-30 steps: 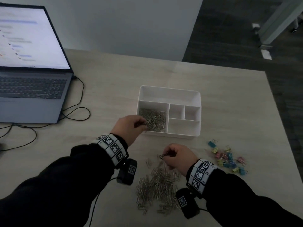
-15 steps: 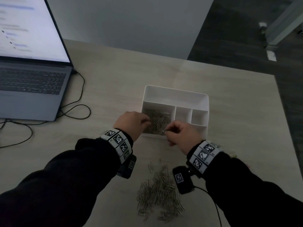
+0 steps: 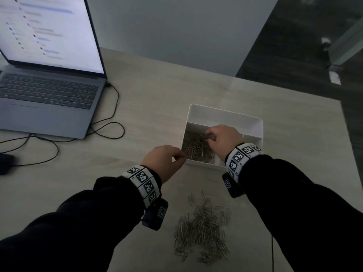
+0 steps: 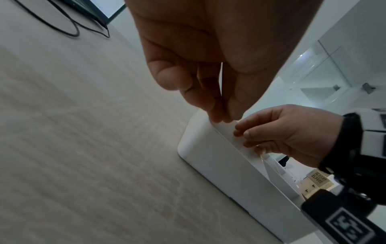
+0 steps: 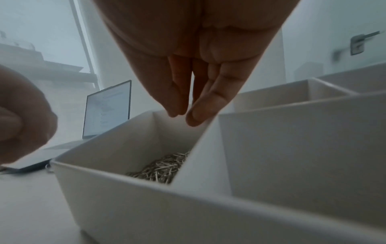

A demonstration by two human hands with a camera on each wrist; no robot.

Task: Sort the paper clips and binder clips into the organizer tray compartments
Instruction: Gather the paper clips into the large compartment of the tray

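A white organizer tray [image 3: 225, 114] [image 4: 219, 165] [image 5: 146, 214] stands mid-table. Its front-left compartment holds silver paper clips [image 3: 194, 148] [image 5: 163, 168]. My right hand [image 3: 209, 136] [image 5: 182, 115] hovers over that compartment, thumb and fingertips pinched; the head view shows what look like a few grey paper clips at the tips. Just outside the tray's front-left corner, my left hand [image 3: 181, 156] [image 4: 221, 117] has its fingertips pressed together with nothing visible between them. A loose pile of paper clips [image 3: 202, 230] lies on the table between my forearms. No binder clips are in view.
An open laptop [image 3: 49, 91] sits at the back left, with black cables [image 3: 106, 130] looping toward the tray. A dark object [image 3: 5, 163] lies at the left edge. The table's right edge [image 3: 341, 118] drops to a dark floor.
My right hand left the loose pile and moved forward over the tray's front-left compartment. My left hand drew back from that compartment to the tray's corner.
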